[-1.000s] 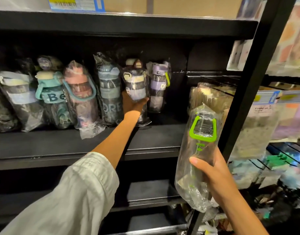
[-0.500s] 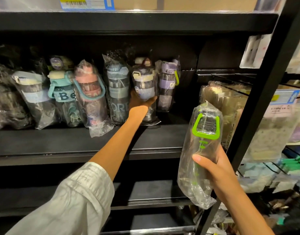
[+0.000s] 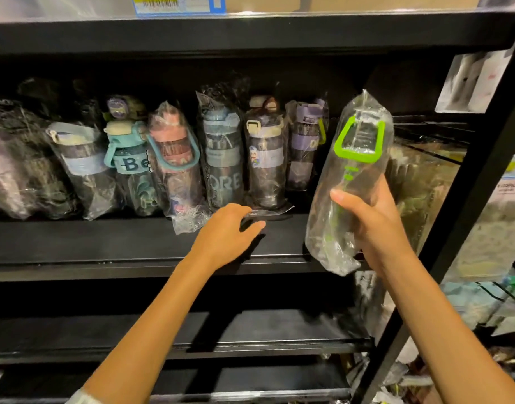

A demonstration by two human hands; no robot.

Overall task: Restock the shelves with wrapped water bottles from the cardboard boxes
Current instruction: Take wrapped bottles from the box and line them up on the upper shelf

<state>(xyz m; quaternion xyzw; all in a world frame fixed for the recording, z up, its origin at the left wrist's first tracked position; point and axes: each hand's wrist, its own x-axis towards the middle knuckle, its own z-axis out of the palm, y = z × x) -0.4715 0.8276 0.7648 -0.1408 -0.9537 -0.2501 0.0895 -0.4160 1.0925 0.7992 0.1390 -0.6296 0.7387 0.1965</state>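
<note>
A row of plastic-wrapped water bottles (image 3: 221, 153) stands along the back of the black middle shelf (image 3: 119, 243). My right hand (image 3: 372, 225) grips a clear wrapped bottle with a green handle (image 3: 352, 176), upright, at the right end of the shelf, just in front of its edge. My left hand (image 3: 230, 231) hovers over the shelf with relaxed fingers, holding nothing, just in front of the dark bottle with a cream lid (image 3: 265, 161). No cardboard box is in view.
A black upright post (image 3: 466, 199) runs diagonally on the right. Behind it hang wrapped goods (image 3: 425, 182) on wire racks. A lower shelf (image 3: 163, 330) lies beneath. The upper shelf (image 3: 250, 30) carries a price label (image 3: 177, 4).
My left hand has let go of the cream-lidded bottle and drawn back toward the shelf front. My right hand has raised the green-handled bottle up and closer to the shelf.
</note>
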